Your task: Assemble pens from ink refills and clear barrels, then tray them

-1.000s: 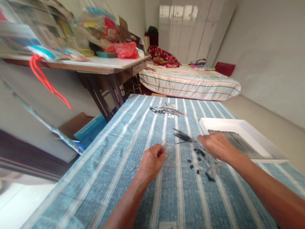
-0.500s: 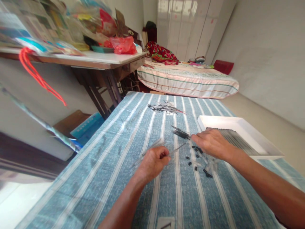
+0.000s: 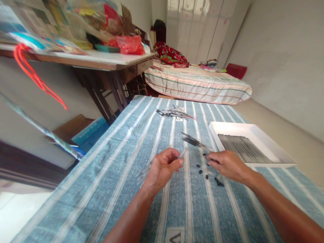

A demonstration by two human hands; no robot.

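My left hand point(image 3: 164, 167) pinches a clear thin tube point(image 3: 182, 153) that points up and to the right. Under and behind that hand lie more clear tubes point(image 3: 145, 170). Over the small parts, my right hand point(image 3: 225, 163) has its thumb and fingers pressed together; what they hold, if anything, is hidden. Small black caps point(image 3: 219, 182) lie scattered below and left of it. A bundle of thin black rods point(image 3: 192, 140) rests just beyond, between the hands. Farther back is a loose pile of dark thin pieces point(image 3: 174, 113).
A white box point(image 3: 274, 145) holding a row of grey sticks point(image 3: 243, 148) stands at the right on the striped cloth point(image 3: 121, 206). A side table point(image 3: 111, 62) with bags is at the back left, a bed point(image 3: 202, 84) behind.
My right hand has moved down toward me, from the black rods to the small caps. My left hand has turned slightly, and the tube in it now points more upward.
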